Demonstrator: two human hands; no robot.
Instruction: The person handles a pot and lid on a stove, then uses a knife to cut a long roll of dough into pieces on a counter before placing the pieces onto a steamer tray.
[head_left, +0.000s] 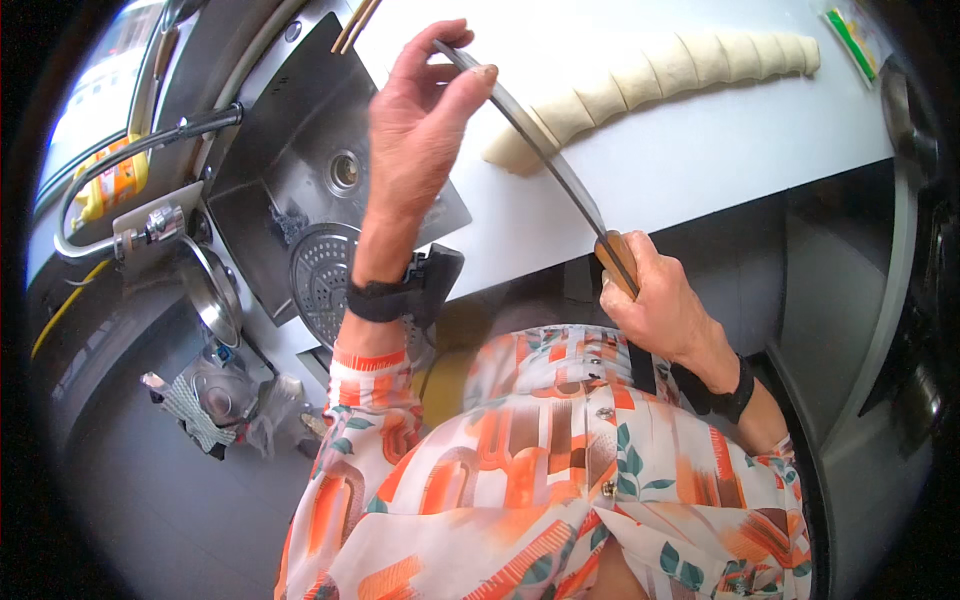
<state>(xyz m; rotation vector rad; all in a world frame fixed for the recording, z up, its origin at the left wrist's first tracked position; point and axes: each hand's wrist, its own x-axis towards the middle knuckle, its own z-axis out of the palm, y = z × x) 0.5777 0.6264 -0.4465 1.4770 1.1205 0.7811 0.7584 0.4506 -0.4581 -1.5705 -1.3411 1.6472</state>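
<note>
A long kitchen knife (564, 174) crosses the left end of a pale dough roll (641, 79), its edge down at the dough. My right hand (660, 296) is closed around its wooden handle (618, 262). At the other end of the blade, the thumb and fingers of my left hand (420, 124) are on the blade near its tip. Cuts divide the roll into several pieces that still lie in one row. A tapered end piece (511, 152) lies on the left of the blade. Where the edge meets the worktop is hidden.
The roll lies on a white worktop (787, 124). To the left is a steel sink (255, 169) with a tap (161, 139) and a perforated steamer plate (322, 262). Chopsticks (354, 26) lie by the sink's far corner. A green-edged packet (855, 45) sits far right.
</note>
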